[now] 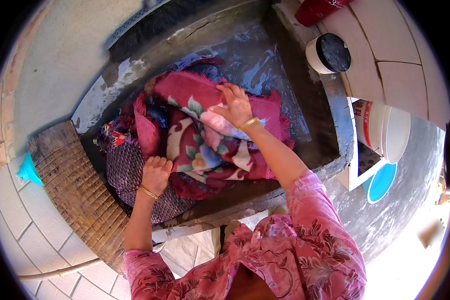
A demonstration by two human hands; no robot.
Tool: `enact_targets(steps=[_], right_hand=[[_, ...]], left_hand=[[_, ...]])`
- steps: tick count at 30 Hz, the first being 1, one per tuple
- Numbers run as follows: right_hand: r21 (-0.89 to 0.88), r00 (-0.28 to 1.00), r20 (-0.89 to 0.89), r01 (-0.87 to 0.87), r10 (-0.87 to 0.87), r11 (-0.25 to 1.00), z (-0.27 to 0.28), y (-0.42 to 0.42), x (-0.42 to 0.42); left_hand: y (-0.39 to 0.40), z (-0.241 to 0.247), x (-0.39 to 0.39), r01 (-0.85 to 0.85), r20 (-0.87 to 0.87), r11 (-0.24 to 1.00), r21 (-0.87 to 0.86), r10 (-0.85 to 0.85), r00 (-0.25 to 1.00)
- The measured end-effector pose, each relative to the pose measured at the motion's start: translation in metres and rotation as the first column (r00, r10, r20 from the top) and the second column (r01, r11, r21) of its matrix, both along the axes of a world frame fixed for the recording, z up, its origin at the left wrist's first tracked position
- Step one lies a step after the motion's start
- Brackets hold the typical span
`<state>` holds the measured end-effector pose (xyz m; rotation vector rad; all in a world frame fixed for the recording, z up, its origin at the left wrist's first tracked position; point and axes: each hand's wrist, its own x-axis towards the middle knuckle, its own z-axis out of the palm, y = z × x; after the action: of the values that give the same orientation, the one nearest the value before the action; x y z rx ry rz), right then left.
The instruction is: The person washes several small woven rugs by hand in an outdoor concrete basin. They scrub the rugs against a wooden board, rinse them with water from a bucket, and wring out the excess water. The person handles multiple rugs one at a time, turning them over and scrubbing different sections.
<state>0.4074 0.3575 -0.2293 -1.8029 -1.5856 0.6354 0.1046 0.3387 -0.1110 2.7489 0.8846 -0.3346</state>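
A fringed pink floral cloth (187,88), possibly a shawl or small blanket, lies bunched and folded in a concrete wash basin (303,90). My left hand (155,174) is curled around the cloth's near-left edge. Palm down on the upper fold rests my right hand (234,105), thumb spread and fingertips at the fold's far edge. Beneath and left of the floral cloth is a dark woven textile (127,168), with multicoloured tassels (118,135) beside it. Dark, wet-looking fabric shows under the far folds.
A ridged wooden washboard (78,187) leans along the basin's left end. On the right ledge stand a black-lidded tub (332,52) and a red container (315,11). Beyond the right wall are a white bucket (375,127) and a blue basin (382,183). A bristled brush (150,33) is behind.
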Motion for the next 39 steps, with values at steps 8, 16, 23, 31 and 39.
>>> enact_targets(steps=[8,16,23,31,39], right_hand=[[-0.454,0.953,-0.300,-0.176,0.036,0.873,-0.054,0.028,0.028],[-0.185,0.971,-0.122,-0.228,0.207,0.956,-0.063,0.043,0.034],[-0.465,0.939,-0.096,-0.336,0.331,0.819,-0.052,0.039,0.031],[-0.290,0.950,0.313,0.089,0.007,0.953,-0.022,0.021,0.155],[-0.398,0.708,0.660,0.046,0.251,0.916,-0.015,-0.014,0.197]], left_hand=[[-0.010,0.015,-0.002,-0.060,-0.007,0.997,-0.041,0.060,0.998],[-0.017,0.046,-0.021,-0.110,-0.026,0.984,-0.139,0.108,0.994],[-0.016,0.059,-0.041,-0.213,-0.072,0.963,-0.164,0.204,0.976],[-0.016,0.063,-0.059,-0.285,-0.066,0.945,-0.159,0.278,0.958],[0.005,0.056,-0.097,-0.406,-0.057,0.910,-0.086,0.402,0.914]])
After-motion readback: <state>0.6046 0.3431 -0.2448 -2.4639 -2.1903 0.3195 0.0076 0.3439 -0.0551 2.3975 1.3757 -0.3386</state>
